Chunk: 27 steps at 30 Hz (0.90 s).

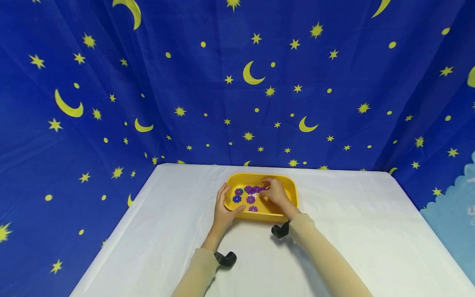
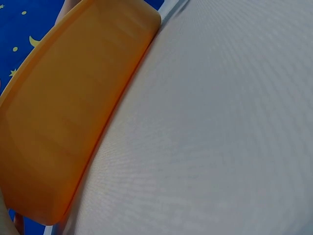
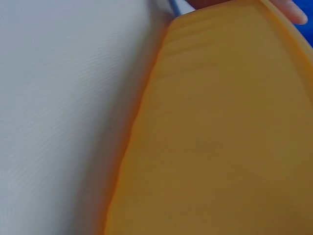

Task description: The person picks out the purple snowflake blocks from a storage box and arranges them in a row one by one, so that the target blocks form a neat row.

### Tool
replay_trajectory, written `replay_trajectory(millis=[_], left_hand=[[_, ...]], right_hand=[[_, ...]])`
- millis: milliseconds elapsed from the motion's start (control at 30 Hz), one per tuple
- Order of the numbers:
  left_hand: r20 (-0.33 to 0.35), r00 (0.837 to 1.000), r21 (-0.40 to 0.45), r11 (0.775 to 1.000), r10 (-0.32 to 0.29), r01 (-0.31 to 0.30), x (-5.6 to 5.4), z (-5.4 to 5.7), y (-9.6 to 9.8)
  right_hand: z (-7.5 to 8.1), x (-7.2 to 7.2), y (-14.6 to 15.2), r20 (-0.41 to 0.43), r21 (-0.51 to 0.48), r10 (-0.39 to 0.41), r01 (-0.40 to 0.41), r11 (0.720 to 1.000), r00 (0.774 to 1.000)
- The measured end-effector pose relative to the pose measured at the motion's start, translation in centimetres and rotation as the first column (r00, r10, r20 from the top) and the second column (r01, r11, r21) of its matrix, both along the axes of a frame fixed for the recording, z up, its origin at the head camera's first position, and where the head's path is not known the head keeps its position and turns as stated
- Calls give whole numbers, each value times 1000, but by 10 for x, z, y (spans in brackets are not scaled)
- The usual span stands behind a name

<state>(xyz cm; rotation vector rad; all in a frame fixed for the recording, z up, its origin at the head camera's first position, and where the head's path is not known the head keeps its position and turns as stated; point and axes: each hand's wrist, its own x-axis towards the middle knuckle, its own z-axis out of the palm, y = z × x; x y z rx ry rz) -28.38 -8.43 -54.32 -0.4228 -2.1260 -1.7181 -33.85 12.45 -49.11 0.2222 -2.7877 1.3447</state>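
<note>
A yellow plastic tub (image 1: pixel 265 217) stands on the white table in the head view. My left hand (image 1: pixel 223 213) holds its left end, fingers along the side and thumb over the front rim. Purple notched building discs (image 1: pixel 250 200) and a blue disc (image 1: pixel 236 199) lie inside, with bits of white and green among them. My right hand (image 1: pixel 276 192) reaches into the tub's right half and pinches a purple disc at its fingertips. Both wrist views are mostly filled by the tub's outer wall (image 2: pixel 73 107), (image 3: pixel 215 122), which hides the discs there.
The white-covered table (image 1: pixel 356 222) extends around the tub. A blue curtain (image 1: pixel 215 99) with yellow moons and stars hangs behind and at the sides. Black wrist cameras (image 1: pixel 226 259) sit on both forearms, the right one close to the tub's front.
</note>
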Motion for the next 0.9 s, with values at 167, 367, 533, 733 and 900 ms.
replay_trajectory(millis=[167, 367, 533, 733, 900], left_hand=[[22, 1000, 0, 1000, 4, -4, 1, 1, 0], [27, 1000, 9, 1000, 3, -3, 1, 0, 0], [19, 1000, 4, 1000, 2, -2, 0, 0, 0], [18, 1000, -3, 1000, -1, 1, 12, 17, 2], [26, 1000, -9, 1000, -12, 13, 23, 37, 3]], right_hand=[[1, 1, 1, -13, -52, -17, 16, 998, 1000], [1, 2, 3, -91, -122, -32, 21, 992, 995], [2, 4, 3, -144, -171, -66, 41, 984, 987], [5, 5, 2, -161, -213, -110, 74, 974, 981], [8, 7, 4, -170, -246, -142, 97, 964, 975]])
